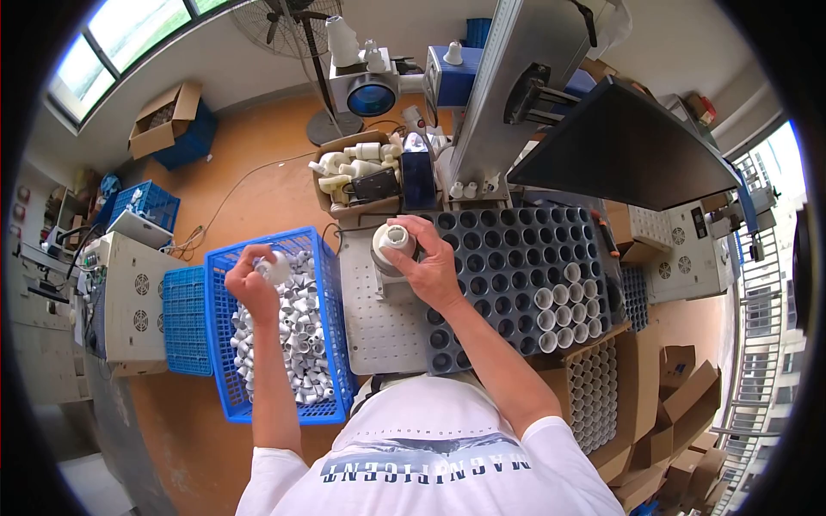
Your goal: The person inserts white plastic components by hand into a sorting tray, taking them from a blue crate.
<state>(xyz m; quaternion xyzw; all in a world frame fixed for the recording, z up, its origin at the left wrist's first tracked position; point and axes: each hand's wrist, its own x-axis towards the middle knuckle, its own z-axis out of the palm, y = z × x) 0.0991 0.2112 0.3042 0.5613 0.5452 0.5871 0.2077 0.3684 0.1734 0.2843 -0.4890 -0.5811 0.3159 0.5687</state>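
Observation:
Above the blue plastic crate [222,378], my left hand [252,282] is closed round a small white plastic lamp-cup-like part [275,268]. The crate holds a heap of similar white cone-shaped parts [301,365]. My right hand [430,265] has its thumb and fingers round a white plastic part [396,237] with a ringed opening on top. That part sits upright at a round holder over the perforated metal plate [368,318]; whether it rests fully in the holder is hidden by the hand.
A black tray [482,286] with round pockets lies at the right, with several white cups [564,314] in its near-right pockets. A machine's lens head [372,96] and column [495,112] stand ahead, beside a monitor [628,150]. A cardboard box [632,404] of stacked cups is at the lower right.

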